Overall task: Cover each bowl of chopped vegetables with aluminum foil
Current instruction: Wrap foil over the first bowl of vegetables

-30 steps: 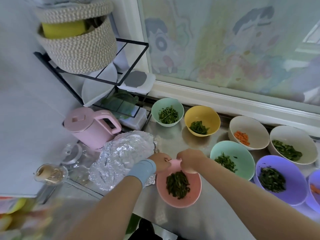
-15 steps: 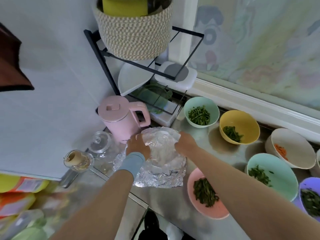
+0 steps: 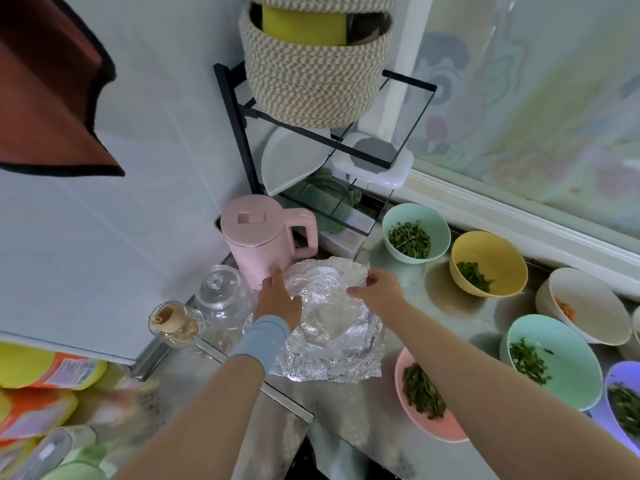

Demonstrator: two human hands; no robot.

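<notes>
While the foil lies crumpled on the table, just in front of the kettle, both hands are on it. The left hand, with a blue band at its wrist, lies flat on the foil's left side with the fingers straight and close together. The right hand curls its fingers round the far right edge of the foil and pinches it there. The pink bowl of chopped greens stands uncovered just right of the foil, under the right forearm. Further right, also uncovered, stand two mint bowls, a yellow bowl, a white bowl and a purple bowl. A glass jar stands left of the foil.
</notes>
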